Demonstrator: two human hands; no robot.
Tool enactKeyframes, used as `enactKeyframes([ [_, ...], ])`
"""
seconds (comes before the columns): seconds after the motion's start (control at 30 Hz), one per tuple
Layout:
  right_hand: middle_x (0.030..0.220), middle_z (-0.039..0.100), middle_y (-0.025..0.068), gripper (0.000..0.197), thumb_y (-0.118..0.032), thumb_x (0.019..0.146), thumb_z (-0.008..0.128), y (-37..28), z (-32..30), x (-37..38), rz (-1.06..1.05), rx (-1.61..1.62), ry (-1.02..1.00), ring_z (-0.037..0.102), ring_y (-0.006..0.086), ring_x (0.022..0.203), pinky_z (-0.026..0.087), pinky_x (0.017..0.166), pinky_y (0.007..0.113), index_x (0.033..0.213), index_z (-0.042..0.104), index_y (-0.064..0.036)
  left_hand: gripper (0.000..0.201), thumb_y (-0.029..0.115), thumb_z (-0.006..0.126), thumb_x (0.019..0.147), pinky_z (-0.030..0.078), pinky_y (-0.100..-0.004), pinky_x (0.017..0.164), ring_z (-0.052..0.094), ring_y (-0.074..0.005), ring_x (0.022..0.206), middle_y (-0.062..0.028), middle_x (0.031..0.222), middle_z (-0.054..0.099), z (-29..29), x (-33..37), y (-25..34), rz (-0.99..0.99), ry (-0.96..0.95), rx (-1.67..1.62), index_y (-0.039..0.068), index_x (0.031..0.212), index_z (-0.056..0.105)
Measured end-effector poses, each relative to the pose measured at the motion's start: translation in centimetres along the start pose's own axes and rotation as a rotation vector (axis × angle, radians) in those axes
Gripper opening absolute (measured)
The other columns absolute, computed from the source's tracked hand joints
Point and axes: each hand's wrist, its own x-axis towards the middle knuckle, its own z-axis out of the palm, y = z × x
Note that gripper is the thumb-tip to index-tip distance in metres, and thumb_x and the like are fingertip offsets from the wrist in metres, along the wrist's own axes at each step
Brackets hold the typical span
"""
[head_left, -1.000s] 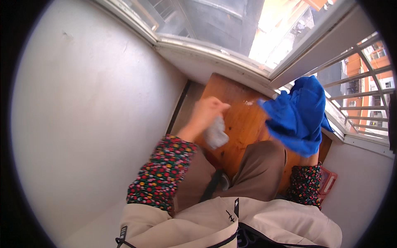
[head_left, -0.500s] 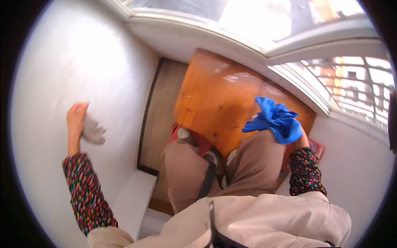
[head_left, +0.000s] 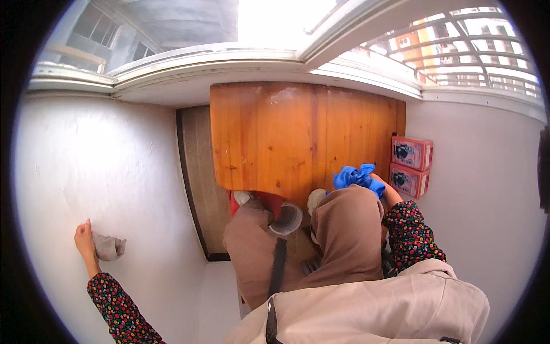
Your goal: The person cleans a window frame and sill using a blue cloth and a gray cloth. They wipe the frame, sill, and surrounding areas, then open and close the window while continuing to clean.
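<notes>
My left hand point(head_left: 84, 239) is closed on a crumpled grey cloth point(head_left: 107, 247), which hangs out beside the fingers in front of the white wall point(head_left: 126, 166). I cannot tell whether hand or cloth touches that wall. Over by my right knee, my right hand point(head_left: 388, 187) grips a bunched blue cloth point(head_left: 355, 175). The blue cloth lies at the near right part of an orange wooden tabletop point(head_left: 275, 132), partly hidden behind my knee. Most of the right fingers are covered by cloth and leg.
Two red-and-pink boxes point(head_left: 411, 153) stand by the tabletop's right edge. A window with a white frame point(head_left: 212, 59) runs along the far side, barred at the right. Between my legs sits a round, clear container point(head_left: 286, 218). A brown panel with a dark edge point(head_left: 197, 172) is left of the tabletop.
The view has swung, and more of the tabletop and both boxes show. My left hand with the grey cloth is lower along the wall. The blue cloth is more bunched beside my knee.
</notes>
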Motion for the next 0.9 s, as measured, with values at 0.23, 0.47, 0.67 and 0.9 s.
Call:
enactKeyframes([
  [0.23, 0.104, 0.06, 0.023, 0.032, -0.031, 0.086, 0.047, 0.4, 2.6, 1.9, 0.023, -0.23, -0.059, 0.059, 0.0392, 0.097, 0.047, 0.08, 0.047, 0.111, 0.055, -0.0122, 0.037, 0.03, 0.06, 0.087, 0.042, -0.025, 0.064, 0.049, -0.0101, 0.069, -0.0023, 0.082, 0.062, 0.7, 0.9, -1.1, 0.025, -0.057, -0.167, -0.002, 0.104, 0.065],
  [0.47, 0.101, 0.064, 0.0182, 0.026, -0.018, 0.072, 0.062, -1.2, 0.4, 0.8, 0.133, -0.374, -0.174, 0.06, 0.035, 0.098, 0.048, 0.083, 0.043, 0.098, 0.066, -0.0147, 0.037, 0.028, 0.063, 0.086, 0.043, -0.0231, 0.066, 0.048, -0.0082, 0.069, -0.001, 0.083, 0.062, -0.3, -1.0, 4.2, -0.041, -0.014, -0.128, -0.003, 0.107, 0.064],
  [0.67, 0.099, 0.064, 0.0177, 0.027, -0.013, 0.074, 0.058, -1.8, -0.2, 0.5, 0.151, -0.424, -0.151, 0.061, 0.0339, 0.095, 0.048, 0.081, 0.043, 0.1, 0.066, -0.0147, 0.037, 0.028, 0.064, 0.085, 0.042, -0.022, 0.066, 0.048, -0.0074, 0.069, -0.0002, 0.083, 0.062, 0.8, -2.3, 7.7, -0.043, -0.071, -0.177, -0.002, 0.107, 0.064],
  [0.9, 0.099, 0.064, 0.0169, 0.027, -0.009, 0.079, 0.051, -0.1, 3.2, -1.0, 0.161, -0.349, -0.144, 0.06, 0.0343, 0.097, 0.048, 0.083, 0.042, 0.101, 0.066, -0.016, 0.037, 0.027, 0.061, 0.086, 0.042, -0.0228, 0.069, 0.05, -0.0081, 0.072, -0.001, 0.084, 0.062, 1.0, -3.1, 10.3, 0.008, -0.087, -0.094, -0.003, 0.108, 0.063],
])
